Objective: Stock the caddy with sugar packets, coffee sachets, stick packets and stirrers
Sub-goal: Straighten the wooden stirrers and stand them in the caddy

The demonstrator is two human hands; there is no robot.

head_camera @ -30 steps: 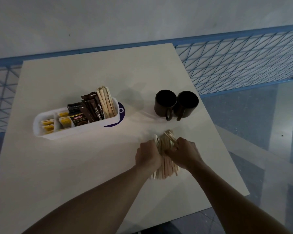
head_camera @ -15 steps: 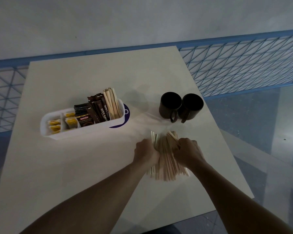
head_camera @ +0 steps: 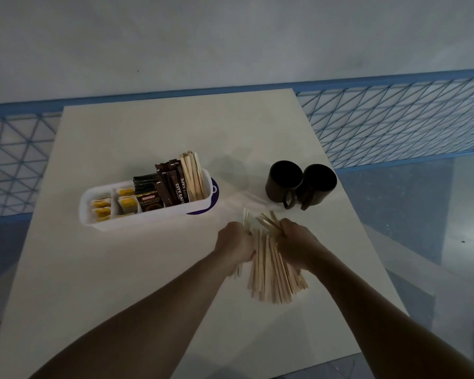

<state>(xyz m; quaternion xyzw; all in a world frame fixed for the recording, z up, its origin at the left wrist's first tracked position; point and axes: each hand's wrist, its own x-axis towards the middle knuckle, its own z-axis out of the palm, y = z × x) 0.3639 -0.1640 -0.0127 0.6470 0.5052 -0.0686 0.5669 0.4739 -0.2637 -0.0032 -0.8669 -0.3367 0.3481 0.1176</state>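
A white caddy (head_camera: 159, 216) stands on the table's left half. It holds yellow sugar packets (head_camera: 112, 205), dark coffee sachets (head_camera: 147, 196), brown stick packets (head_camera: 175, 184) and a few wooden stirrers (head_camera: 193, 177) at its right end. To the right of the caddy, a loose bundle of wooden stirrers (head_camera: 271, 269) fans out over the table. My left hand (head_camera: 234, 243) grips the bundle's left side and my right hand (head_camera: 296, 243) grips its right side.
Two dark mugs (head_camera: 301, 183) stand close together just beyond the bundle, near the table's right edge. A purple round mat (head_camera: 212, 203) lies under the caddy's right end. A blue mesh railing (head_camera: 394, 119) runs behind the white table (head_camera: 153, 132).
The stirrer bundle has spread wider at its near end between my hands. The camera has shifted, so the table sits lower in view.
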